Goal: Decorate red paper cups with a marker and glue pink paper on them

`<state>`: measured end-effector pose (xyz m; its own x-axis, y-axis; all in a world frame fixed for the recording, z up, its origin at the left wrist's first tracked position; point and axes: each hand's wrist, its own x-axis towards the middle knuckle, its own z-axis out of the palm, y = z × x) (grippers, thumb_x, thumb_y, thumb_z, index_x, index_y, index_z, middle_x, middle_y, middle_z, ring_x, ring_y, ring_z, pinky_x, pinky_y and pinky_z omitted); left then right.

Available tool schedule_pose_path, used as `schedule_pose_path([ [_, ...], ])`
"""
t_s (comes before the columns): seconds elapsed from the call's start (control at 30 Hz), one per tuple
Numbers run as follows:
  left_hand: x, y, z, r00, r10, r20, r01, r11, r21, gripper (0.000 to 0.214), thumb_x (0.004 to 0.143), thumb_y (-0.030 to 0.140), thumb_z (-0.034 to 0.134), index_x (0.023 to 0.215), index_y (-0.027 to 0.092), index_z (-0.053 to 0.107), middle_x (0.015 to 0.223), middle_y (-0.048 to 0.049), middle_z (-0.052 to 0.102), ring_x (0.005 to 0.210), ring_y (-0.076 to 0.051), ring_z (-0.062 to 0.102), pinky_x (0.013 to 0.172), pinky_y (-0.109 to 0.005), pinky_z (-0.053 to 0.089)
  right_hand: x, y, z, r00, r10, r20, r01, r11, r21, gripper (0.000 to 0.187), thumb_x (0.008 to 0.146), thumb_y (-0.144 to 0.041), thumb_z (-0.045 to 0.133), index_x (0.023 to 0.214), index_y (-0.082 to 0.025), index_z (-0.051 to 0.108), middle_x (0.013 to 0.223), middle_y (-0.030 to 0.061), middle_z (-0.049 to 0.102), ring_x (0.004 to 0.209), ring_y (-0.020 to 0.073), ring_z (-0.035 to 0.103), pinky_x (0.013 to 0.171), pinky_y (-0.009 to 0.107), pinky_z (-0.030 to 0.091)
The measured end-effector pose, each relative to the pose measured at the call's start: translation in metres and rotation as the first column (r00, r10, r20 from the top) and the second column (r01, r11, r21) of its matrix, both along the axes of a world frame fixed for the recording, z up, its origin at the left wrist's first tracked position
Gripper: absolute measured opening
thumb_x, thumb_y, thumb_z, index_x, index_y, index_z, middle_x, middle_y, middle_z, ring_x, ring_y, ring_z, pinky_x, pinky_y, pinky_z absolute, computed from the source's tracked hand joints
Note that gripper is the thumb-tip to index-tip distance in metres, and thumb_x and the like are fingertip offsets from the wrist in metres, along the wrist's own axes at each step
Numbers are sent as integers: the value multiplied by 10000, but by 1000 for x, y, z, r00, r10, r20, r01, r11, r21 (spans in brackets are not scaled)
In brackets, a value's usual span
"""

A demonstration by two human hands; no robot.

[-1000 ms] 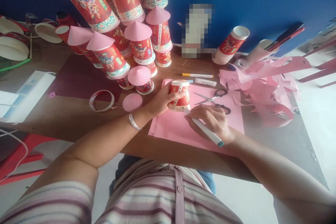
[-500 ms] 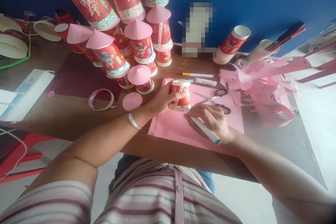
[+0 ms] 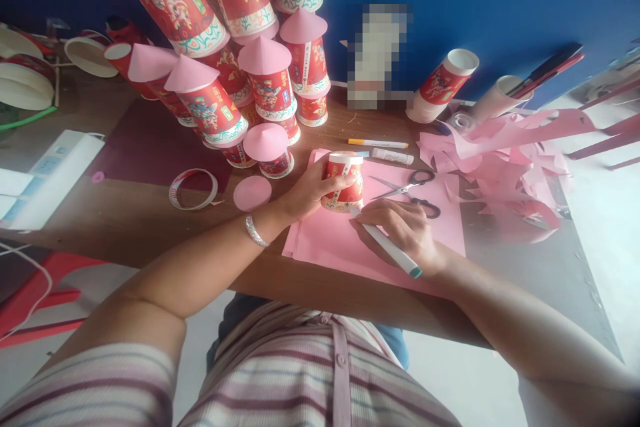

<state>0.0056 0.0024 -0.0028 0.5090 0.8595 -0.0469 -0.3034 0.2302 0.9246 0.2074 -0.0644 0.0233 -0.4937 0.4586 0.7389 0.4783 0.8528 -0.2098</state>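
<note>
A red and white paper cup (image 3: 354, 192) is gripped in my left hand (image 3: 316, 188), whose thumb lies across its front. My right hand (image 3: 403, 227) holds a white marker pen (image 3: 393, 251) with a green end. The marker's tip meets or nearly meets the cup's patterned white band, partly hidden by my fingers. Both hands are above a stack of pink paper sheets (image 3: 325, 243). Open scissors (image 3: 400, 191) with dark handles lie on the sheets just beyond my right hand. Behind the cup lie a yellow-capped marker (image 3: 377, 143) and a white glue stick (image 3: 393, 157).
Stacked red cups with pink cone tops (image 3: 265, 80) rise at the back left. Nearer are a tape roll (image 3: 193, 189) and a pink paper disc (image 3: 253, 194). Pink paper scraps (image 3: 505, 167) pile up on the right, by a pen holder (image 3: 500, 99). A power strip (image 3: 55, 177) sits far left.
Almost nothing differs. My left hand keeps hold of the cup and my right hand keeps the marker at its lower band; the whole view has shifted very slightly.
</note>
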Motion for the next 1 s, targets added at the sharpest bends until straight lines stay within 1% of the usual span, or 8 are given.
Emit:
schedule_pose_path([
  [0.2, 0, 1, -2, 1000, -23, 11, 23, 1000, 11, 421, 854, 468, 857, 1113, 179, 694, 1017, -61, 722, 932, -190, 679, 863, -327, 567, 3, 1, 2, 999, -20, -26, 21, 999, 30, 220, 941, -61, 726, 1051, -225, 630, 769, -28, 728, 633, 151, 732, 549, 257, 574],
  [0.3, -1, 1, -3, 1000, -15, 15, 15, 1000, 3, 415, 847, 456, 867, 1105, 183, 691, 994, -49, 713, 930, -183, 675, 849, -312, 563, 4, 2, 2, 999, -32, -21, 32, 999, 29, 218, 936, -57, 722, 1032, -228, 627, 759, -31, 723, 637, 154, 740, 552, 258, 572],
  [0.47, -1, 1, -2, 1000, -15, 27, 16, 999, -28, 503, 798, 442, 912, 1167, 190, 680, 994, -33, 699, 920, -173, 674, 828, -297, 568, 3, 3, 1, 999, -48, -19, 49, 998, 45, 223, 950, -63, 716, 1041, -244, 623, 755, -44, 722, 615, 138, 727, 525, 247, 561],
  [0.6, -1, 2, -3, 1000, -13, 21, 13, 1000, -27, 520, 809, 442, 909, 1197, 187, 675, 1021, -42, 705, 921, -177, 690, 809, -293, 571, 3, 4, 0, 999, -39, -18, 39, 999, 36, 209, 967, -68, 711, 1053, -229, 611, 779, -30, 731, 623, 136, 726, 540, 248, 581],
  [0.7, -1, 2, -4, 999, -29, 20, 29, 1000, -7, 478, 833, 459, 889, 1162, 180, 683, 1016, -51, 721, 922, -182, 702, 816, -298, 573, 2, 4, -1, 999, -40, -7, 40, 999, 36, 227, 956, -44, 706, 1050, -224, 604, 774, -33, 722, 622, 136, 723, 543, 247, 583],
  [0.83, -1, 3, -3, 999, -30, 23, 30, 1000, -6, 491, 811, 466, 901, 1148, 185, 681, 983, -44, 726, 894, -176, 700, 803, -295, 569, 2, 4, -3, 999, -45, -5, 45, 998, 39, 242, 940, -16, 691, 1041, -217, 601, 772, -30, 716, 621, 133, 719, 545, 246, 577],
  [1.0, 0, 2, -1, 999, -35, 16, 35, 999, -11, 486, 814, 457, 892, 1155, 184, 678, 983, -41, 724, 885, -177, 700, 795, -302, 568, 3, 4, -3, 998, -64, -19, 64, 998, 14, 231, 951, -60, 709, 1049, -245, 612, 798, -39, 739, 633, 138, 731, 550, 251, 583],
])
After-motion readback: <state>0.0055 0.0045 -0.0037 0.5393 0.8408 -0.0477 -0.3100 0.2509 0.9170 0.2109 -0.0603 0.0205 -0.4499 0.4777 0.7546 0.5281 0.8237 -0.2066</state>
